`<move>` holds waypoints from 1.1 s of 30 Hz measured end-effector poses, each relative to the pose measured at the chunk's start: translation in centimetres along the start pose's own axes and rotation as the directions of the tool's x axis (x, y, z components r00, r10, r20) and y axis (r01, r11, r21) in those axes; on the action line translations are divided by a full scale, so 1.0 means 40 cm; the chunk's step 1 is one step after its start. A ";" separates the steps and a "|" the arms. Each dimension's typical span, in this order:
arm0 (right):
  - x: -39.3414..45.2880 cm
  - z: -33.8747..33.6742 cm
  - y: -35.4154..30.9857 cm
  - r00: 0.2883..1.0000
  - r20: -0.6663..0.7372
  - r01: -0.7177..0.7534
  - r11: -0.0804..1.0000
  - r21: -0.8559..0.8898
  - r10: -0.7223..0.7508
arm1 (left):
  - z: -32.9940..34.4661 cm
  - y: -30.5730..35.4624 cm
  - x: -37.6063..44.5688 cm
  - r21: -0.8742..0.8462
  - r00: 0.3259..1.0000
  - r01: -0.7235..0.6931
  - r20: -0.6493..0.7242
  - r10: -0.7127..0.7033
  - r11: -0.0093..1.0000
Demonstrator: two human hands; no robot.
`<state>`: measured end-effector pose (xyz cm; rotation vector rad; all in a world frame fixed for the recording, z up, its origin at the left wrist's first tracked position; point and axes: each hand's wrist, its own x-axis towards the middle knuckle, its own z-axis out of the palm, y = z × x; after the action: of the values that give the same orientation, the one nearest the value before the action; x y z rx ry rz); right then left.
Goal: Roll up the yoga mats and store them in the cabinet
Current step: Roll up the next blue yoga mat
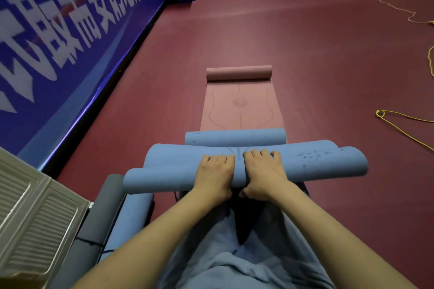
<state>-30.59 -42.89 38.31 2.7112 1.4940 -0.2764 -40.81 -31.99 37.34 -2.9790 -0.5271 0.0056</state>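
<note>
A blue yoga mat point(317, 166) lies loosely rolled across the middle of the view, off the floor in front of me. My left hand point(215, 176) and my right hand point(263, 175) grip it side by side at its centre, fingers curled over the top. Just beyond it rests another blue roll point(234, 137). A pink yoga mat point(239, 110) stretches away on the floor, its far end rolled up point(238, 73).
A pale metal cabinet point(30, 218) with louvred doors stands at the lower left. Grey and blue rolled mats point(110, 218) lie beside it. A blue banner wall point(70, 30) runs along the left. Yellow rope point(404, 124) trails over the red floor at the right.
</note>
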 end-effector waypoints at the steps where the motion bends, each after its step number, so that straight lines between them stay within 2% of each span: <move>1: 0.006 -0.003 0.003 0.999 -0.043 0.002 1.000 0.011 -0.001 | -0.021 -0.006 0.014 -0.016 0.999 0.003 0.046 -0.002 1.000; 3: 0.003 -0.015 0.011 0.992 -0.127 0.011 0.999 0.043 -0.005 | -0.061 -0.015 0.033 -0.044 0.993 -0.002 0.118 0.007 0.999; 7: -0.073 -0.029 0.018 0.993 -0.117 0.034 0.994 0.108 -0.021 | -0.100 -0.006 -0.008 -0.054 0.987 -0.080 0.135 0.086 0.995; 10: -0.184 0.032 -0.002 0.970 -0.233 0.098 0.991 0.092 -0.074 | -0.066 0.016 -0.087 -0.068 0.977 -0.140 0.150 0.149 0.988; 13: -0.272 0.110 -0.035 0.948 -0.318 0.038 0.997 0.069 -0.014 | -0.038 0.024 -0.117 -0.059 0.979 -0.140 0.144 0.148 0.988; 17: -0.265 0.142 -0.038 0.960 -0.279 -0.019 0.998 0.061 0.035 | -0.047 0.020 -0.079 -0.090 0.969 -0.099 0.216 0.116 0.991; 20: -0.211 0.139 -0.045 0.964 -0.257 -0.062 0.996 0.060 0.075 | -0.039 0.020 -0.068 -0.072 0.975 -0.041 0.215 0.055 0.997; 23: -0.175 0.135 -0.044 0.974 -0.202 -0.091 0.995 0.050 0.099 | -0.028 0.039 -0.071 0.044 0.988 0.064 0.136 -0.070 0.997; 25: -0.162 0.113 -0.034 0.978 -0.190 -0.080 0.997 0.007 0.079 | -0.027 0.061 -0.070 0.056 0.990 0.122 0.069 -0.126 0.991; 27: -0.140 0.079 -0.024 0.989 -0.130 -0.065 0.998 0.016 0.067 | -0.019 0.074 -0.075 0.041 0.993 0.113 0.023 -0.114 0.993; 31: -0.080 0.022 -0.004 0.998 -0.060 -0.008 1.000 -0.016 0.007 | 0.023 0.064 -0.094 -0.039 0.970 0.043 -0.237 -0.051 0.998; 33: -0.063 0.011 0.005 1.000 -0.016 0.009 1.000 -0.024 -0.009 | 0.047 0.062 -0.092 -0.081 0.952 0.052 -0.297 -0.074 0.995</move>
<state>-31.81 -45.14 38.31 2.6957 1.5037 -0.2361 -43.46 -35.35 35.12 -2.9491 -0.5924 -0.4736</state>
